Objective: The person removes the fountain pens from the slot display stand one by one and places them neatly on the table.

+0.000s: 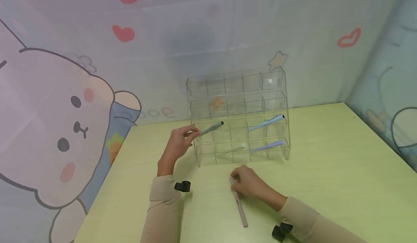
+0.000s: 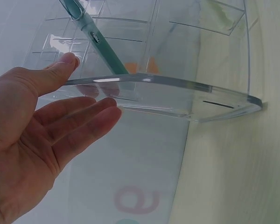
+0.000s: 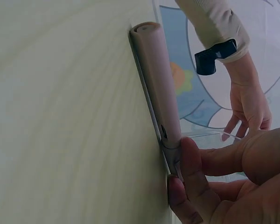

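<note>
A clear acrylic pen rack point(image 1: 239, 140) with tiers of compartments stands on the table. My left hand point(image 1: 179, 141) holds its left side panel, thumb on one face and fingers on the other in the left wrist view point(image 2: 42, 121). Near that thumb a green pen point(image 1: 211, 128) leans in a compartment, apart from the hand. My right hand point(image 1: 247, 181) pinches one end of a pinkish-grey pen point(image 1: 240, 210) in front of the rack. In the right wrist view, the pen's barrel point(image 3: 156, 79) lies along the table, with thumb and fingers near its clip.
A light blue pen point(image 1: 267, 122), a lilac pen point(image 1: 268, 146) and a pale green pen point(image 1: 234, 149) lean in the rack's right and lower compartments. Behind the yellow-green table point(image 1: 325, 185) hangs a printed cloth point(image 1: 228, 29). Small black cameras point(image 1: 183, 186) sit on both wrists.
</note>
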Demonstrator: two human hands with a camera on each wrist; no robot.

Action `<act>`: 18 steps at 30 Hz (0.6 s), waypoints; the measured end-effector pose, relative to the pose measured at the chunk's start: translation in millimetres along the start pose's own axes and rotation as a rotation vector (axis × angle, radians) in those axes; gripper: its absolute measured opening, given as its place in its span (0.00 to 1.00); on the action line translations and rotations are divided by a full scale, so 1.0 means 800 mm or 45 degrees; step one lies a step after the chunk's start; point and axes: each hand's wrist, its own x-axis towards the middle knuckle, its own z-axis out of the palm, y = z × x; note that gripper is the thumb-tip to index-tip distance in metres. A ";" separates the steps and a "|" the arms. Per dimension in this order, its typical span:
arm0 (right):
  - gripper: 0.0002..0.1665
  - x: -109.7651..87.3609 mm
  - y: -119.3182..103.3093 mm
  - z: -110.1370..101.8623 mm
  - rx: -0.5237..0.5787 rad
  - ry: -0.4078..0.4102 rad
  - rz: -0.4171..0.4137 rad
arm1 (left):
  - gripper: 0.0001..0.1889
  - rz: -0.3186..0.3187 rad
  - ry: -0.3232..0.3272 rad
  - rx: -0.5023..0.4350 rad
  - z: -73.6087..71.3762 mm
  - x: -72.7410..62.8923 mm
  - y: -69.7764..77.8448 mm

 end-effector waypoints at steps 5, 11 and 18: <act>0.21 -0.001 -0.001 0.001 -0.118 0.031 -0.047 | 0.07 -0.005 0.017 0.000 0.001 -0.001 -0.002; 0.19 -0.002 -0.005 0.001 -0.253 0.067 -0.036 | 0.08 0.003 -0.007 -0.001 0.000 -0.001 -0.004; 0.21 -0.003 -0.007 -0.001 -0.234 0.036 -0.059 | 0.08 0.024 0.004 0.003 0.001 -0.002 -0.003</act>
